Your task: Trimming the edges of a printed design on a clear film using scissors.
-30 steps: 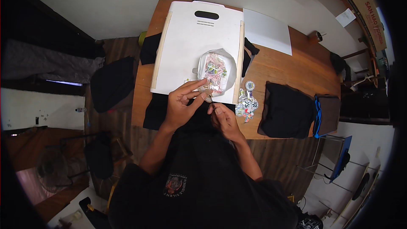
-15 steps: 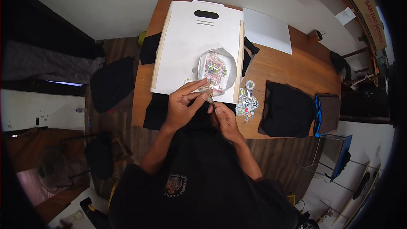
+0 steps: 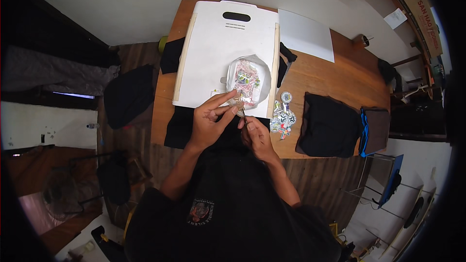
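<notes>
My left hand [image 3: 209, 119] is closed in a pinch on a small clear-edged sticker [image 3: 236, 103], held over the near rim of a white bag [image 3: 266, 80]. The bag's edge is rolled down, and printed sticker scraps [image 3: 246, 80] in pink, green and white fill it. My right hand [image 3: 256, 138] is closed around small dark scissors [image 3: 244, 117], whose thin tip meets the sticker's near edge; fingers hide most of them. A loose pile of cut-out stickers [image 3: 283, 117] lies on the table to the right of my right hand.
The bag stands on a white board [image 3: 208, 53] with a handle slot, on a wooden table [image 3: 340, 85]. Folded black cloth [image 3: 330, 126] lies at the right, beside a brown and blue folded piece [image 3: 374, 131]. A white sheet [image 3: 306, 34] and an orange cup [image 3: 360, 41] are farther back.
The scissors have shifted slightly at the sticker's edge, with a small movement of my right fingers. My left hand and the bag stay nearly in place.
</notes>
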